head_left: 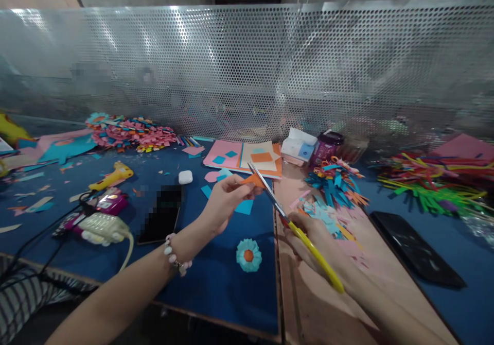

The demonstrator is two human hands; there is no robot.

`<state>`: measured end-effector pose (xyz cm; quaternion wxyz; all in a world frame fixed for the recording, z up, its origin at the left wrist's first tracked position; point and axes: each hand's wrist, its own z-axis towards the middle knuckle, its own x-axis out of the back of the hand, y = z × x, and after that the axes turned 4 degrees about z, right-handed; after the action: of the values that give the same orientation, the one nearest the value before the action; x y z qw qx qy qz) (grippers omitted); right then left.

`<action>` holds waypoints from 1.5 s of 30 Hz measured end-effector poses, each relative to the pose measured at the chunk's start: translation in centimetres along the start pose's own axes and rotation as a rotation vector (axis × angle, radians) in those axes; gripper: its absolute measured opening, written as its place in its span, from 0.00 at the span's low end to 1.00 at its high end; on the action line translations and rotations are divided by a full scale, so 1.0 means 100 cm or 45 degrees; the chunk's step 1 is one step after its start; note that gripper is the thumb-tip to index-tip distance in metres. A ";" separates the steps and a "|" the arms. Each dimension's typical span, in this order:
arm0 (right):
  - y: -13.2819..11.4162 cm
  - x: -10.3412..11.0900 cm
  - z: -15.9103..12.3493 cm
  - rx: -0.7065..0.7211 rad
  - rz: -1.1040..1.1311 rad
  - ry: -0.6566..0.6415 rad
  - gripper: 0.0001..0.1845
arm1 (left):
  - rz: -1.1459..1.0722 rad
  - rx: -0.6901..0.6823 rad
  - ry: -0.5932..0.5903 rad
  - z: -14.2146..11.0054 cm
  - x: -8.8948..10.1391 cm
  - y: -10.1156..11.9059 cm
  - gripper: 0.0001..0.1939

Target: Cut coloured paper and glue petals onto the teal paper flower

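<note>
My left hand (pixel 224 198) pinches a small orange paper piece (pixel 252 180) above the blue table (pixel 216 278). My right hand (pixel 309 234) grips yellow-handled scissors (pixel 285 219), whose blades reach up to the orange piece and touch its edge. A finished blue paper flower with an orange centre (pixel 249 255) lies on the table just below both hands. A blue paper square (pixel 244 207) lies under the left hand.
A dark phone (pixel 160 213), a white earbud case (pixel 186 176), a yellow glue gun (pixel 111 176) and a white plug with cable (pixel 104 228) lie left. Coloured paper sheets (pixel 243 157), cut strips (pixel 334 183), a tissue pack (pixel 298 145) and a second phone (pixel 417 249) lie right. A perforated metal screen (pixel 247 67) stands behind.
</note>
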<state>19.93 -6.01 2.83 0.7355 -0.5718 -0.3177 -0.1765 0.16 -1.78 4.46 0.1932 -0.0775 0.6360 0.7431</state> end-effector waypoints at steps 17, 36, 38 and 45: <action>-0.011 -0.003 -0.003 -0.032 0.004 0.048 0.09 | -0.023 0.085 -0.033 0.002 0.000 -0.001 0.09; -0.014 0.002 0.002 -0.218 0.713 0.143 0.19 | 0.533 0.237 -0.599 -0.011 -0.004 -0.002 0.06; -0.013 0.001 0.001 -0.242 0.768 0.115 0.19 | 0.543 0.254 -0.604 -0.011 -0.005 -0.003 0.06; -0.007 -0.004 0.002 -0.225 0.787 0.169 0.20 | 0.551 0.246 -0.610 -0.011 -0.004 -0.009 0.05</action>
<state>19.15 -6.11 3.14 0.7210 -0.6900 -0.0640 -0.0088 0.73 -2.82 3.62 0.1813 0.2551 0.6417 0.7002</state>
